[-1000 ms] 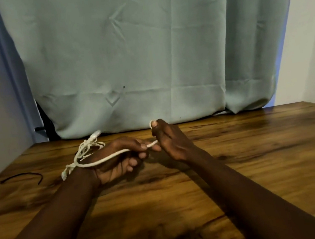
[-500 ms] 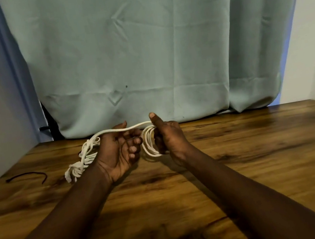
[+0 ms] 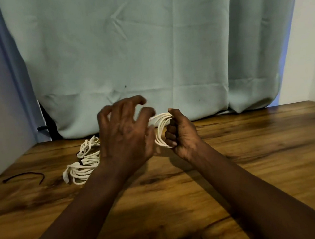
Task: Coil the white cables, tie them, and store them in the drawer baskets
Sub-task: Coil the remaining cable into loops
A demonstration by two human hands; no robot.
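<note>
My right hand [image 3: 181, 133] is closed on a coil of white cable [image 3: 160, 128], several loops hanging in front of its fingers. Raised just left of the coil, my left hand [image 3: 125, 134] has its fingers spread; whether its thumb touches the cable is hidden. On the wooden table [image 3: 259, 166] behind my left forearm lies a coiled white cable bundle [image 3: 81, 166] bound with a dark tie. Looser white cable loops [image 3: 89, 146] lie just beyond it.
A thin black tie [image 3: 25, 176] lies on the table at the far left. A pale green curtain [image 3: 153, 49] hangs along the back edge. A grey wall stands at the left, a white wall at the right. No drawer or basket is in view.
The coil in my right hand has grown from a single strand to several loops. My left hand has let the strand go, lifted, and spread its fingers.
</note>
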